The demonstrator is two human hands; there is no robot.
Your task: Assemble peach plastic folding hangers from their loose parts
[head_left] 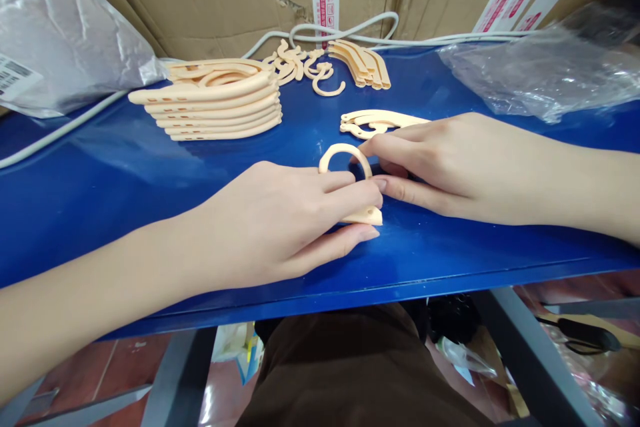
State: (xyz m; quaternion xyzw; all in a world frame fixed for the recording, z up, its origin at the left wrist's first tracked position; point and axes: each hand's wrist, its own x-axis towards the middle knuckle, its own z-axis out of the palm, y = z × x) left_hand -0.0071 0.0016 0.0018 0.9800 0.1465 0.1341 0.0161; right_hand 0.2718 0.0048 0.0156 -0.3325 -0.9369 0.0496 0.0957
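Note:
My left hand (295,213) is closed round a cream plastic hanger arm (369,216), whose end with a small hole shows between finger and thumb. A cream hanger hook (345,149) rises above these fingers. My right hand (440,160) pinches the hook's right side, thumb and fingertip near the left fingers. Just behind the right hand lies a folded hanger piece (385,119), partly covered by that hand. How the hook meets the arm is hidden by the left fingers.
Folded hangers (215,107) are stacked at the back left. Loose hooks (300,67) and hanger arms (363,65) lie farther back. A clear plastic bag (545,73), a white cable (345,30), a silvery bag (65,33) and cardboard boxes (240,0) border the blue table (125,167).

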